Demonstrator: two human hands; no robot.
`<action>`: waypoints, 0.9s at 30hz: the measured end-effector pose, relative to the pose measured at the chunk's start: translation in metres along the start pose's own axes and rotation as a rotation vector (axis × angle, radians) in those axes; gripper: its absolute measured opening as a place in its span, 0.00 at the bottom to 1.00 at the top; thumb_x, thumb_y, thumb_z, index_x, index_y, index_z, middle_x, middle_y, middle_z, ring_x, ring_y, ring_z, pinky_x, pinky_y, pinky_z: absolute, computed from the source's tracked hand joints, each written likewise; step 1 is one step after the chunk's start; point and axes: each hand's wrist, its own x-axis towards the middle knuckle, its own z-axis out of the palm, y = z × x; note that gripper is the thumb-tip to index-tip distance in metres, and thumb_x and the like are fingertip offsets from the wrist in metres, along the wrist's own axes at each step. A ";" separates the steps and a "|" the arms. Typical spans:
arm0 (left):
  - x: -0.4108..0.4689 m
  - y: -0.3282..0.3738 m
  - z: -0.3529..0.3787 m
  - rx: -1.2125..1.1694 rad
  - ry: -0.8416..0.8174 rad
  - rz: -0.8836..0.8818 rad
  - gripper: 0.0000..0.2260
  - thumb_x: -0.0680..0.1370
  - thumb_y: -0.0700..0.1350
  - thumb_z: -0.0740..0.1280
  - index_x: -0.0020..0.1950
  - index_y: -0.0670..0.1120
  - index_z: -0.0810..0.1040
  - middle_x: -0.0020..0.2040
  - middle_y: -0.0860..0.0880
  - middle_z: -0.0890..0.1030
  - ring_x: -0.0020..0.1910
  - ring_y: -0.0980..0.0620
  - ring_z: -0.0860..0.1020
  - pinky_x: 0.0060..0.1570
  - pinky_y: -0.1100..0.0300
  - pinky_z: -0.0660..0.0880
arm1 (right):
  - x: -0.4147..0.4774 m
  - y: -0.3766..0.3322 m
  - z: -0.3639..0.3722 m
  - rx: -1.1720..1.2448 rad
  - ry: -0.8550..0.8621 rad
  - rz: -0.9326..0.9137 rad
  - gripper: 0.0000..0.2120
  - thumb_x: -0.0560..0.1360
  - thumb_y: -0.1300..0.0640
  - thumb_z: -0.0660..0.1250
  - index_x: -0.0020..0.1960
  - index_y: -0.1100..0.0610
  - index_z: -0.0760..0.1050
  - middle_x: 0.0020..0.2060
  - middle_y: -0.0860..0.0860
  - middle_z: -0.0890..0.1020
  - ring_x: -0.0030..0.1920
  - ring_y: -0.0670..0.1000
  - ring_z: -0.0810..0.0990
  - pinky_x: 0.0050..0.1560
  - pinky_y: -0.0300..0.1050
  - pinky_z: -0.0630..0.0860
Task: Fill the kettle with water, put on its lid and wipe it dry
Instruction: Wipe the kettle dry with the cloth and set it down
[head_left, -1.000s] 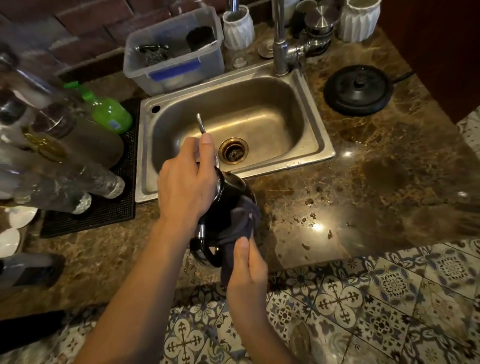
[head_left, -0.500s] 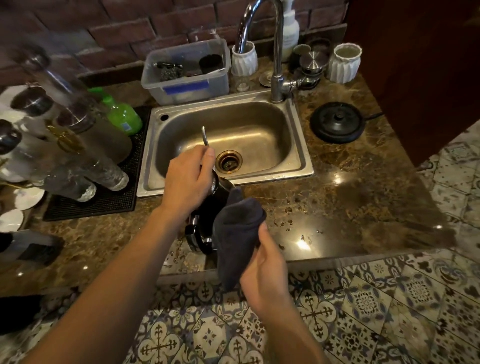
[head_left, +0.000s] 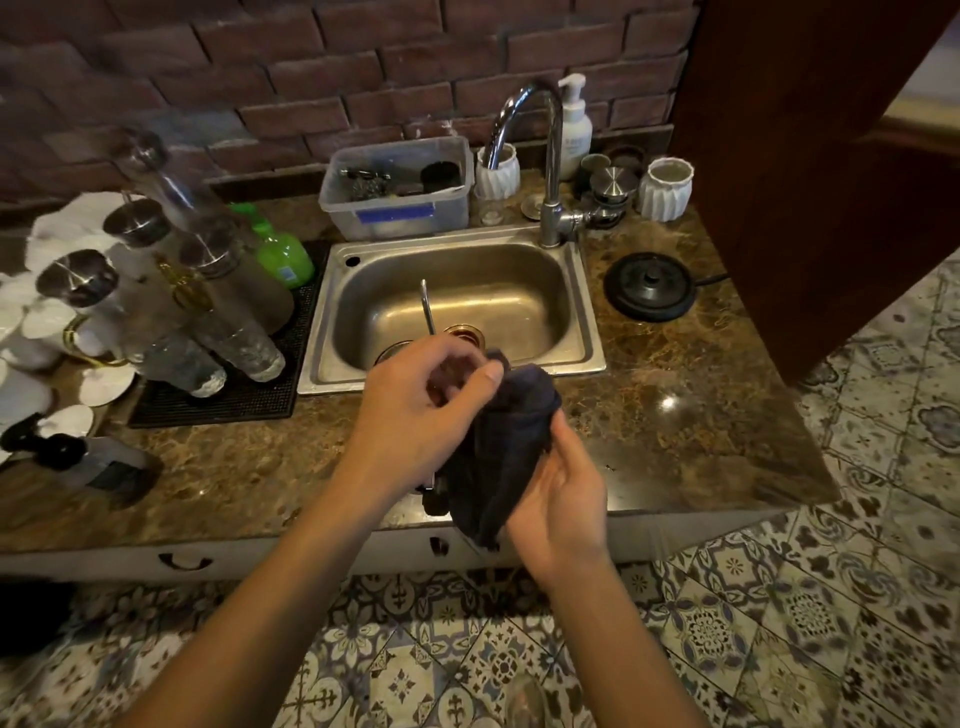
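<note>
My left hand (head_left: 415, 410) grips the top of the black kettle, held over the counter's front edge. Almost all of the kettle is hidden by my hands and the cloth; only its thin metal spout (head_left: 427, 306) rises over the sink and a sliver of its base (head_left: 431, 496) shows. My right hand (head_left: 563, 488) presses a dark cloth (head_left: 504, 447) against the kettle's right side, wrapping it. The round black kettle base (head_left: 649, 286) lies on the counter right of the sink.
A steel sink (head_left: 587, 312) with a tall tap (head_left: 545, 156) is set in the brown marble counter (head_left: 701, 405). Glass bottles (head_left: 208, 312) and a green bottle (head_left: 280, 254) stand on a black mat at left. A plastic tub (head_left: 395, 192), white cups and a soap pump line the back.
The view has pulled back and tilted up. My right hand has drawn the cloth up and over the kettle's side, covering more of it. My left hand keeps its hold on top.
</note>
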 end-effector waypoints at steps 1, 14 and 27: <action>-0.008 0.005 -0.002 -0.008 -0.045 -0.042 0.02 0.77 0.48 0.74 0.47 0.52 0.82 0.41 0.53 0.83 0.39 0.54 0.80 0.41 0.61 0.77 | -0.002 -0.001 0.003 -0.006 -0.007 -0.007 0.24 0.85 0.48 0.52 0.72 0.61 0.73 0.67 0.63 0.79 0.69 0.61 0.76 0.72 0.58 0.68; -0.021 0.027 -0.049 -0.043 -0.250 -0.182 0.09 0.74 0.45 0.77 0.51 0.52 0.81 0.47 0.50 0.84 0.43 0.51 0.82 0.47 0.54 0.80 | -0.022 0.003 0.039 -0.101 -0.034 -0.069 0.23 0.85 0.48 0.53 0.72 0.59 0.72 0.66 0.62 0.80 0.67 0.59 0.79 0.72 0.57 0.69; 0.021 0.048 -0.141 0.300 -0.247 0.036 0.03 0.77 0.43 0.73 0.48 0.50 0.86 0.47 0.50 0.85 0.48 0.49 0.81 0.52 0.50 0.79 | 0.003 0.020 0.076 -0.693 0.013 -0.264 0.11 0.82 0.56 0.64 0.64 0.52 0.79 0.57 0.51 0.86 0.60 0.50 0.83 0.55 0.45 0.79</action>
